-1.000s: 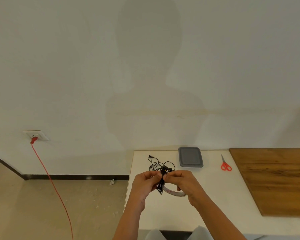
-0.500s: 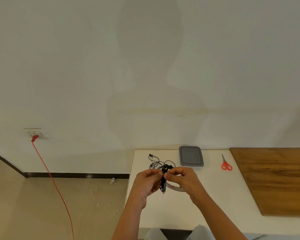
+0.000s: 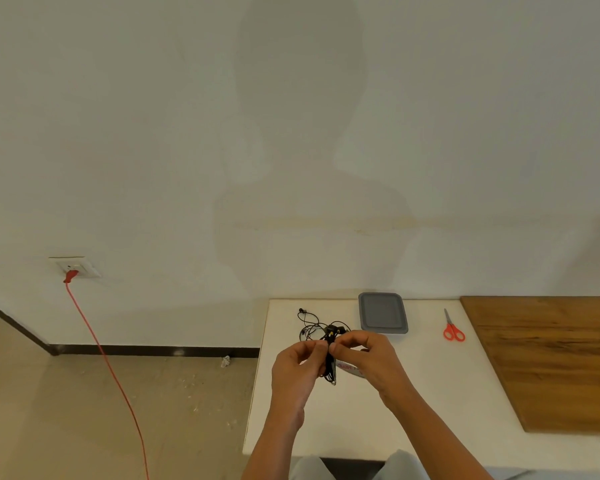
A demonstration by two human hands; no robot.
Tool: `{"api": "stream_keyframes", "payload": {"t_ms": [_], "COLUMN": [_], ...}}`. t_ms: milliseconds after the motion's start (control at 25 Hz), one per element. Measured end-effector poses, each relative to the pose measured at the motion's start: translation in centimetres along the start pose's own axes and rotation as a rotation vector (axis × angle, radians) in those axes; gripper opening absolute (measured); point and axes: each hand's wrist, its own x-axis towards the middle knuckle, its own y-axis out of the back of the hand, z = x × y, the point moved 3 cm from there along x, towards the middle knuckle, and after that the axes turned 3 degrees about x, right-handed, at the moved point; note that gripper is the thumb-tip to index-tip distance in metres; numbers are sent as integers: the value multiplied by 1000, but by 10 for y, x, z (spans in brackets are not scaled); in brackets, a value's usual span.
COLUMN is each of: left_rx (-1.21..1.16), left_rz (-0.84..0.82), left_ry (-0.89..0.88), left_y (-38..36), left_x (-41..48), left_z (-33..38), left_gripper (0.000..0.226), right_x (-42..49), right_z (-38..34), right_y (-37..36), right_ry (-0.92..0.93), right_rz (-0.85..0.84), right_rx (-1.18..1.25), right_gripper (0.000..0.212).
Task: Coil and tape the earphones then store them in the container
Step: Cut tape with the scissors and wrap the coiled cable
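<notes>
Earphones (image 3: 330,367), black and bunched into a narrow upright bundle, sit between your two hands, up over the left half of the white worktop (image 3: 343,427). Your left hand (image 3: 297,370) pinches the bundle from the left, thumb and forefinger curled onto it. Your right hand (image 3: 369,362) pinches from the right, and the fingertips of both meet at the top of the bundle.

Beyond your hands, loose cable (image 3: 310,322) lies in black loops on the worktop toward the far-left corner, with a small bud at its tip close to the far edge. Whether it joins the bundle you hold, I cannot tell.

A tape roll (image 3: 351,369) peeks out from under your right hand, mostly hidden.

The grey container (image 3: 382,312) lies flat against the far edge, lid on, just right of the loose loops. Red-handled scissors (image 3: 453,330) lie further right, apart from it, blades pointing at the far edge. A wooden board (image 3: 551,358) covers the right end.

Off the worktop's left edge, a red cord (image 3: 101,358) drops from a wall socket (image 3: 75,266) and runs across the floor.
</notes>
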Motion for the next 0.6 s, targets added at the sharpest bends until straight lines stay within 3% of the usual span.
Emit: {"api": "stream_keyframes", "payload": {"t_ms": [280,600], "left_rx": [-24,43], "left_rz": [-106,-172], "left_ry": [-8,-55], "left_y": [3,2], "left_x": [0,6], "left_z": [3,5], "left_gripper": [23,11], "right_x": [1,3], "right_z": [9,5], "right_y": [-1,1], "right_ry": [0,103], "right_rz": [48,14], "right_rx": [-24,-201], "right_gripper": [11,6]}}
